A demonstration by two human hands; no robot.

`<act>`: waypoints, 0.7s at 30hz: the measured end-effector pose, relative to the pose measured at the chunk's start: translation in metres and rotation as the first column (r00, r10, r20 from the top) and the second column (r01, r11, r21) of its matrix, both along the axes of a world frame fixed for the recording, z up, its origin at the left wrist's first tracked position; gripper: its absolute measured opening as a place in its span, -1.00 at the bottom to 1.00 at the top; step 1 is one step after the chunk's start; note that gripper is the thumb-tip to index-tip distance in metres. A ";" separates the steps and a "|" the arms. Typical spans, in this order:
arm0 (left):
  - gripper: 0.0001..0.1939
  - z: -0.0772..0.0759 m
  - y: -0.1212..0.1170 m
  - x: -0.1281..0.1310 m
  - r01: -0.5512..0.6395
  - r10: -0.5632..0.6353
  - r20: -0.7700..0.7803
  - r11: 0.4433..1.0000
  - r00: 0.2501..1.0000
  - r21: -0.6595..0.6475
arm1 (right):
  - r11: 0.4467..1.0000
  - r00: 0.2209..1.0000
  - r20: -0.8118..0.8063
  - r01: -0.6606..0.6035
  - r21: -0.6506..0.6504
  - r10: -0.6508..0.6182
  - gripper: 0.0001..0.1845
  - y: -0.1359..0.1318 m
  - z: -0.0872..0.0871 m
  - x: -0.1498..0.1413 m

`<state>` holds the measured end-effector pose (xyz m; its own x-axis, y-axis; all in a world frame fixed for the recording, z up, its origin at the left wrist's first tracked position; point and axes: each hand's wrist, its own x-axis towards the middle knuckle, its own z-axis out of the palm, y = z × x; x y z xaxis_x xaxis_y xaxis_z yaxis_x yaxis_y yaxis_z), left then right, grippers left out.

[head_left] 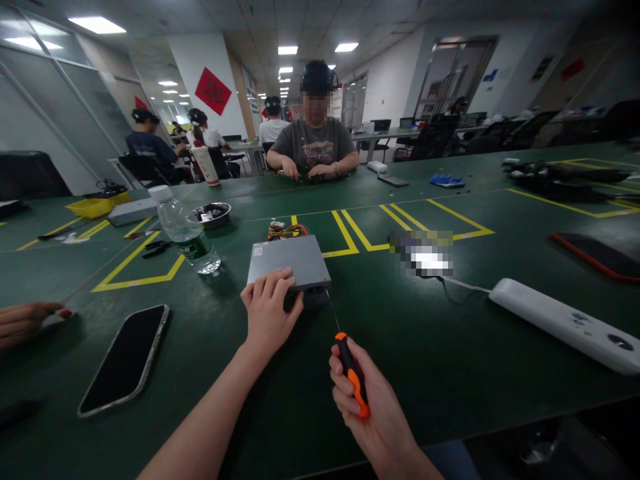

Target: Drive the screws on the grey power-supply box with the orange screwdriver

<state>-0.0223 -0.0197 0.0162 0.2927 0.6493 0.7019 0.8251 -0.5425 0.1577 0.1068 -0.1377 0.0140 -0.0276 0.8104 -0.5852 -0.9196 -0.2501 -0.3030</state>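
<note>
Your L hand (270, 300) was over the near-left edge of the grey metal box (290, 257): fingers slightly apart & bent on the top, thumb down by the near face, so it had hold of that edge. Your R hand (377, 393) was closed round the orange-and-black screwdriver (359, 385), fingers wrapped on the handle, shaft pointing far and a bit left.

The box was at table centre, just beyond your hands, w/ a bundle of coloured wires (289, 231) at its far side. The tip was up at the near-right corner, right of the dark socket (315, 289); couldn't tell if it was seated in a screw, or if the box's near edge was lifted.

Main risk, IMO: tip slip, b/c the shaft was thin & came in at an angle; that could've scratched the casing or skidded toward your L thumb. The box could've pivoted too, as your hold was all on the left while the tool was at the right. Pushed far, it might've pinched the wires vs the table (280, 400). The bottle (187, 230), left of the box, stood upright; a sideways knock could've tipped it.
</note>
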 end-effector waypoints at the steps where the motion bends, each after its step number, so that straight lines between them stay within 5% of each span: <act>1: -0.85 0.000 0.000 0.000 -0.001 0.001 0.001 1.000 1.000 -0.001 | 1.000 1.000 0.000 -0.001 0.001 0.001 -0.73 0.001 0.000 0.000; 21: -0.86 -0.001 0.000 0.000 -0.005 0.005 0.008 1.000 1.000 0.008 | 0.999 0.996 0.072 0.049 0.021 -0.051 -0.75 0.001 0.007 -0.002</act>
<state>-0.0221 -0.0194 0.0149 0.2838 0.6454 0.7091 0.8269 -0.5392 0.1598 0.1047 -0.1367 0.0207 0.0555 0.8205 -0.5689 -0.9061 -0.1980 -0.3740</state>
